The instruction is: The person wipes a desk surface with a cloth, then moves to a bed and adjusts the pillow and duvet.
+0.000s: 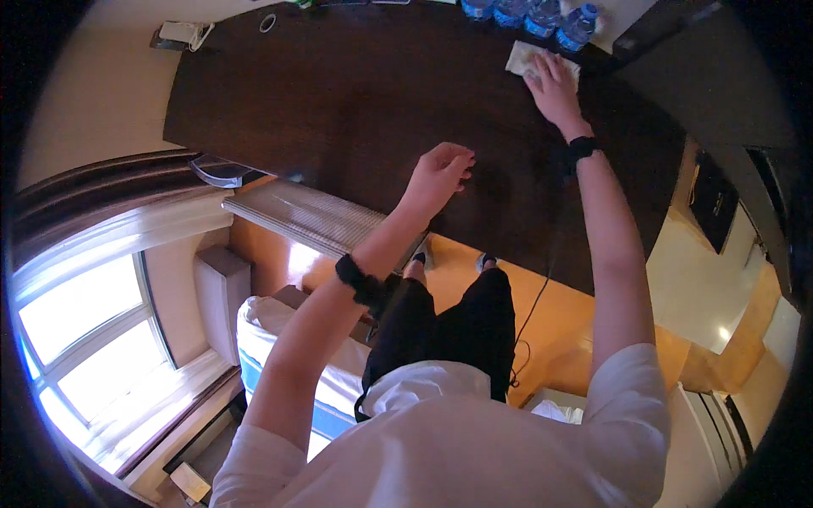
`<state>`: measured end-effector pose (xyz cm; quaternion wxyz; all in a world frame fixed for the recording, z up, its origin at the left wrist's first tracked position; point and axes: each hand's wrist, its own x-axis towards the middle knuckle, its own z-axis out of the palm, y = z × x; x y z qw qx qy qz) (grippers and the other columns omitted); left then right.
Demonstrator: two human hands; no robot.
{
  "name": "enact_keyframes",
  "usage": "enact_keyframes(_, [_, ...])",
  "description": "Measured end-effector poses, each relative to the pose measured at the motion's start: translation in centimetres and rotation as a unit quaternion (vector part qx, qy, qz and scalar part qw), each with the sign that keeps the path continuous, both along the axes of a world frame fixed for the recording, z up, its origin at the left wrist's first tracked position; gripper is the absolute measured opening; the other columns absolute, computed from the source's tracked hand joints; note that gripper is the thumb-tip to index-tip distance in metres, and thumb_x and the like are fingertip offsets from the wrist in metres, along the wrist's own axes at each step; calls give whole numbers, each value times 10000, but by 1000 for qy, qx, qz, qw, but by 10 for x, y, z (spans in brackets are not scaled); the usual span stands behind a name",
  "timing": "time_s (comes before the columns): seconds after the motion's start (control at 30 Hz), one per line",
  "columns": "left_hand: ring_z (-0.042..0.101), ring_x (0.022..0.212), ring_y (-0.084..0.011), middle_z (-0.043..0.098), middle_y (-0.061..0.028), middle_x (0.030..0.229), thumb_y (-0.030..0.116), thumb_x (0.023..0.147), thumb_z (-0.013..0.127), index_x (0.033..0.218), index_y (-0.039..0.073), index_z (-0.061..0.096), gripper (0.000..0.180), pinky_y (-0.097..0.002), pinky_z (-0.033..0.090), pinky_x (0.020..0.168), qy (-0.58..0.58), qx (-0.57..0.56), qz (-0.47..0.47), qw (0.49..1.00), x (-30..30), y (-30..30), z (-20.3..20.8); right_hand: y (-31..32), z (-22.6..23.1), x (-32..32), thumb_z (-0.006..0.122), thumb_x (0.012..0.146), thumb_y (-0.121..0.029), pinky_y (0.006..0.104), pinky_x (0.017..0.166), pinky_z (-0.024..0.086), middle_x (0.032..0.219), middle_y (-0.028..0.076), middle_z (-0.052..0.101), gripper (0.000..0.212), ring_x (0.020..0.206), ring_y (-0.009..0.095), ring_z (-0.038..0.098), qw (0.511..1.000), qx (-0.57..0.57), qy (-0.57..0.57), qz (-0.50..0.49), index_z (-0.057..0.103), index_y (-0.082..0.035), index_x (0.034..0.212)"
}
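At the far right of a dark brown desk [322,93], my right hand [555,97] presses down on a pale folded cloth [519,58], its fingers spread over it. Part of the cloth is hidden under the palm. Just behind it stand several clear water bottles with blue labels and caps [577,29]. My left hand [436,179] is held over the desk's near edge, its fingers loosely bent and a little apart, with nothing seen in them. Both wrists wear dark bands.
A white device with a cable [181,34] and a small ring-shaped item [268,23] lie at the desk's far left. Below the near edge is a ribbed light panel [305,212]. A dark cord [533,309] runs down to the wooden floor. A curtained window [93,330] is at left.
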<state>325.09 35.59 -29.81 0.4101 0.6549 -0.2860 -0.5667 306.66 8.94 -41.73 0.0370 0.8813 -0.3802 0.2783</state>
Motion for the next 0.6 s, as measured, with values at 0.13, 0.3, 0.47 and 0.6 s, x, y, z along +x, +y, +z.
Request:
enact_keyframes(0.13, [628, 792, -140, 678, -68, 918, 221, 933, 573, 1055, 11, 642, 253, -291, 517, 668, -29, 2, -27, 999, 2, -1, -9, 27, -6, -8, 552, 955, -418, 526, 1102, 328, 1470, 160, 427, 568, 1346, 426, 386, 997, 57, 37, -34, 507, -30, 1367])
enact_keyframes(0.3, [638, 861, -138, 666, -7, 986, 309, 945, 587, 1096, 84, 635, 274, -282, 527, 707, -35, 64, -109, 991, 48, -8, -29, 127, -8, 29, 612, 932, -353, 517, 1155, 258, 1524, 166, 347, 587, 1396, 417, 324, 993, 118, 26, -14, 462, -14, 1387])
enact_keyframes(0.47, [639, 838, -143, 662, -2, 955, 334, 947, 584, 1101, 86, 633, 296, -287, 531, 702, -16, 45, -142, 989, 76, 2, -29, 250, -17, 59, 638, 915, -295, 516, 1169, 236, 1533, 198, 321, 589, 1393, 428, 322, 973, 224, 41, -29, 450, 3, 1387])
enact_keyframes(0.6, [644, 909, -146, 666, -22, 1026, 306, 960, 568, 1133, 89, 630, 285, -303, 535, 752, 13, -11, -152, 988, 94, 5, -10, 307, -14, 52, 638, 907, -273, 521, 1172, 225, 1548, 185, 297, 608, 1423, 418, 277, 965, 254, 56, -20, 428, -26, 1421])
